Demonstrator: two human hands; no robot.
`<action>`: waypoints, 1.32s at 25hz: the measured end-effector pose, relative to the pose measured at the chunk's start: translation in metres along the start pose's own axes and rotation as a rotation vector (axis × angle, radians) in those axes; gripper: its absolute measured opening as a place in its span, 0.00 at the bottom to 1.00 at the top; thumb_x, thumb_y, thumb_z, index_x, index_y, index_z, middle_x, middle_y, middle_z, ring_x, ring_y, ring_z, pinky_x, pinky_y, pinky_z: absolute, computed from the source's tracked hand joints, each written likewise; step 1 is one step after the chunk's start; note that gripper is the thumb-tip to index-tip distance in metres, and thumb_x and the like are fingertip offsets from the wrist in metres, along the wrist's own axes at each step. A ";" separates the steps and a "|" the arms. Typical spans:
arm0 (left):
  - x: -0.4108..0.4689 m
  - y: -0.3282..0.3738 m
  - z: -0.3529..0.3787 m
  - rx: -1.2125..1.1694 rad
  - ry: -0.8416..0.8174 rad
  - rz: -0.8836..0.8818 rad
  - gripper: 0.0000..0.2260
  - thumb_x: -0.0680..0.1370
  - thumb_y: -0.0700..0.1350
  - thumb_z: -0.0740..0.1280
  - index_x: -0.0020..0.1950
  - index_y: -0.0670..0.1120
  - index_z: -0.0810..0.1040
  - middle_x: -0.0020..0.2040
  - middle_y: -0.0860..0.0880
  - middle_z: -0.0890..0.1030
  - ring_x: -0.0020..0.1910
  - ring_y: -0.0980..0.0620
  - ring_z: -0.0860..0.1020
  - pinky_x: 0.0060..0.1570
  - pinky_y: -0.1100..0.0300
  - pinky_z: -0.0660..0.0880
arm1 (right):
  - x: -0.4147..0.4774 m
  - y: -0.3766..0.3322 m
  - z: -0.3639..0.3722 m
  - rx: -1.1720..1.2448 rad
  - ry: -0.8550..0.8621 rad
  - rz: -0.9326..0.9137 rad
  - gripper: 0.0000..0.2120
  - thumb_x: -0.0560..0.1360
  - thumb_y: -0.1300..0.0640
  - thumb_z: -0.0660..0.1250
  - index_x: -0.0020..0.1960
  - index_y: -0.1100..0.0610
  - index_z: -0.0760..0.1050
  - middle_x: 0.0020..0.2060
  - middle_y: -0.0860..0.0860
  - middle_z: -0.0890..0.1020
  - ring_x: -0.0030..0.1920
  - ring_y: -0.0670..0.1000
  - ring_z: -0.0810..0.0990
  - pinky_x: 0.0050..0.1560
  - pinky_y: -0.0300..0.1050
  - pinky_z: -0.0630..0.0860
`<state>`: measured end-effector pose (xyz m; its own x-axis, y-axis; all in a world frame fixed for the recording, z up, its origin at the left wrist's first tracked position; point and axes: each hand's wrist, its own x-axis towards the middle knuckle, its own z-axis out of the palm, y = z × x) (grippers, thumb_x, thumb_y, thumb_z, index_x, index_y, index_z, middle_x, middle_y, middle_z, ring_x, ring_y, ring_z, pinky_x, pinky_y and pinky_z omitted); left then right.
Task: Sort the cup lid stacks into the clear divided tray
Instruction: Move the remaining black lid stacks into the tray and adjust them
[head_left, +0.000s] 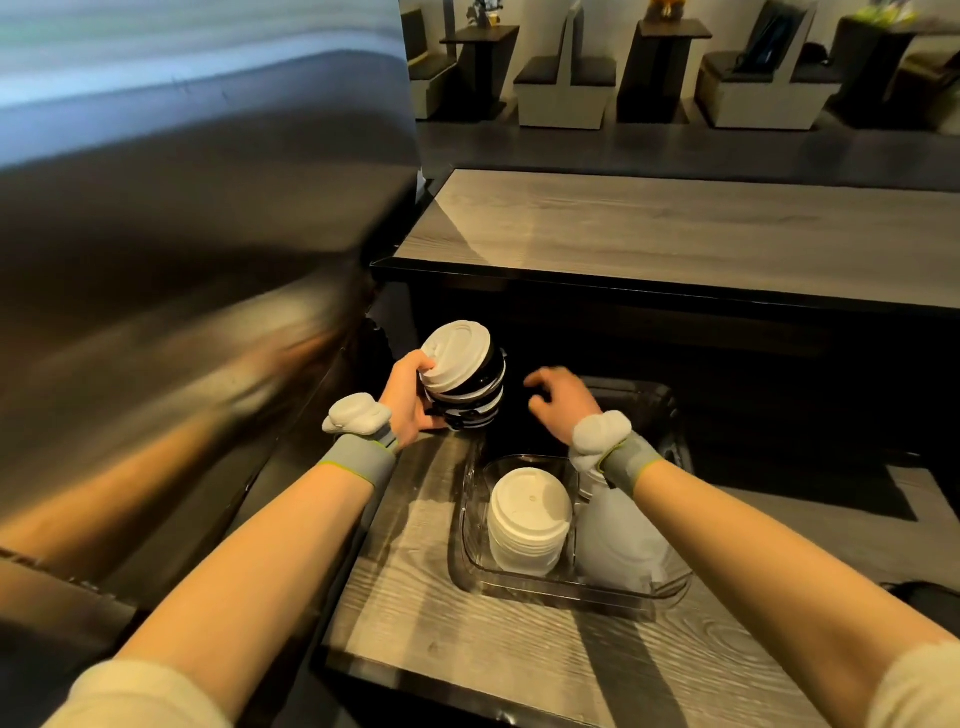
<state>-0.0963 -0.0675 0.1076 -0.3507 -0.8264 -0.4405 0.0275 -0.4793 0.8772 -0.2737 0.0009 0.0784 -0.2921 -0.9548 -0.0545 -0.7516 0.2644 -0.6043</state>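
Note:
My left hand (410, 397) grips a mixed stack of white and black cup lids (465, 382), held tilted just beyond the far left corner of the clear divided tray (470, 545). A stack of white lids (530, 519) stands in the tray's near left compartment. In the compartment to its right sits a second pale stack (621, 540), partly hidden by my right wrist. My right hand (563, 402) hovers over the tray's far part, fingers spread and curled, holding nothing.
The tray rests on a narrow wood-grain counter (415, 613). A higher wood-grain counter (675, 228) runs across behind a dark gap. A large blurred metal surface (182, 234) fills the left. Booth seats and tables stand far back.

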 end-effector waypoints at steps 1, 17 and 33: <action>-0.001 -0.002 0.001 0.014 0.003 0.004 0.16 0.76 0.45 0.54 0.62 0.46 0.71 0.47 0.48 0.77 0.46 0.48 0.75 0.44 0.53 0.74 | -0.002 -0.011 -0.008 0.166 0.130 -0.027 0.17 0.76 0.61 0.62 0.65 0.61 0.71 0.63 0.60 0.73 0.66 0.60 0.72 0.65 0.44 0.65; -0.026 -0.031 0.068 0.080 -0.082 0.032 0.26 0.77 0.62 0.57 0.72 0.52 0.64 0.60 0.51 0.78 0.53 0.51 0.78 0.45 0.53 0.77 | -0.039 -0.039 -0.050 0.770 0.063 -0.018 0.25 0.78 0.50 0.62 0.72 0.58 0.64 0.70 0.55 0.70 0.70 0.52 0.69 0.63 0.38 0.64; -0.011 -0.032 0.066 0.086 0.095 0.027 0.20 0.77 0.45 0.59 0.70 0.48 0.64 0.46 0.50 0.74 0.42 0.52 0.73 0.36 0.59 0.69 | -0.038 0.068 -0.037 -0.344 -0.149 0.246 0.31 0.74 0.45 0.65 0.72 0.57 0.62 0.66 0.60 0.71 0.68 0.61 0.69 0.69 0.53 0.62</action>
<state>-0.1555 -0.0237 0.0974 -0.2605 -0.8650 -0.4289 -0.0457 -0.4327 0.9004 -0.3353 0.0596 0.0690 -0.4178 -0.8602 -0.2925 -0.8307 0.4920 -0.2604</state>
